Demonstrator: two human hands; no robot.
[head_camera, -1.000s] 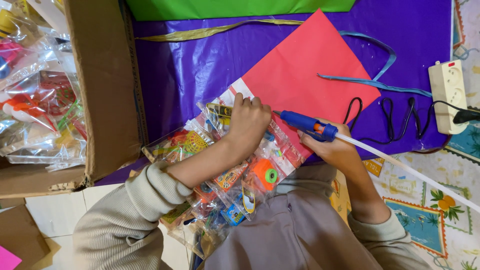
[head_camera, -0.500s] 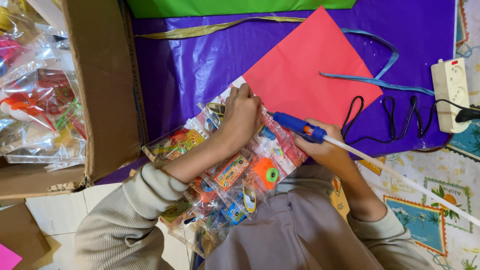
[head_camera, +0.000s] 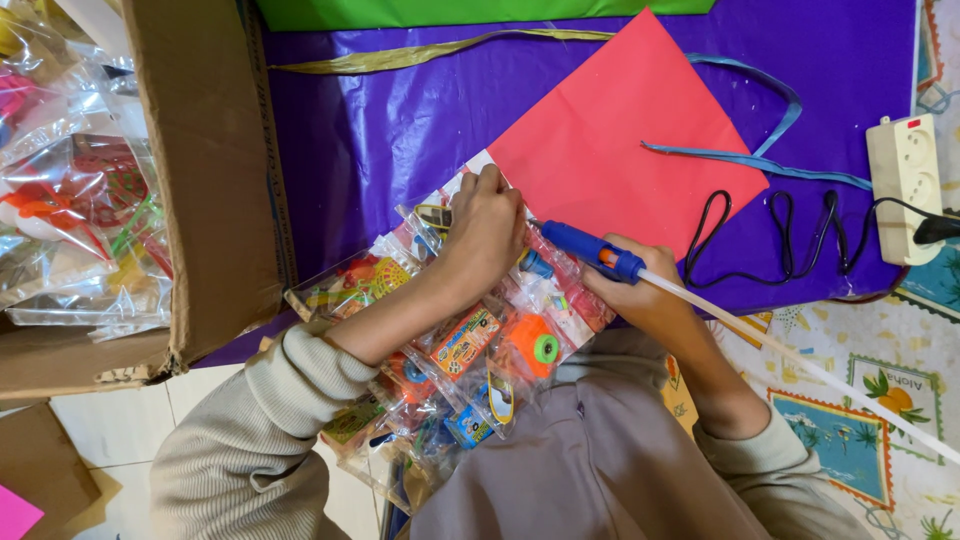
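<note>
— So, where does the left hand sit?

— Pressed flat, fingers together, on the upper end of a strip of clear toy packets. Fingertips reach the strip's top edge, right where it meets the red paper sheet. It pins the strip down; it does not close round it.

— And the right hand?

— Clamped round a blue glue gun. The nozzle points up and left, toward the left hand, and nearly touches the strip just beside that hand. A long white glue stick trails out of the gun's back, down and to the right.

— Which way does the strip run?

— Its long axis runs from lower left, across the person's lap, to upper right, ending under the left hand at the red sheet's lower corner. The gun lies roughly across that line, on the strip's right side. The left hand is on the joint; the right is just beside it.

— What lies around?

— Purple wrapping foil under everything, a gold ribbon near the top, a blue ribbon over the red sheet's right edge. A black cord loops to a white power strip far right. A cardboard box of more packets stands to the left.

— Anything in the way?

— Only the left hand itself, close to the nozzle.
</note>
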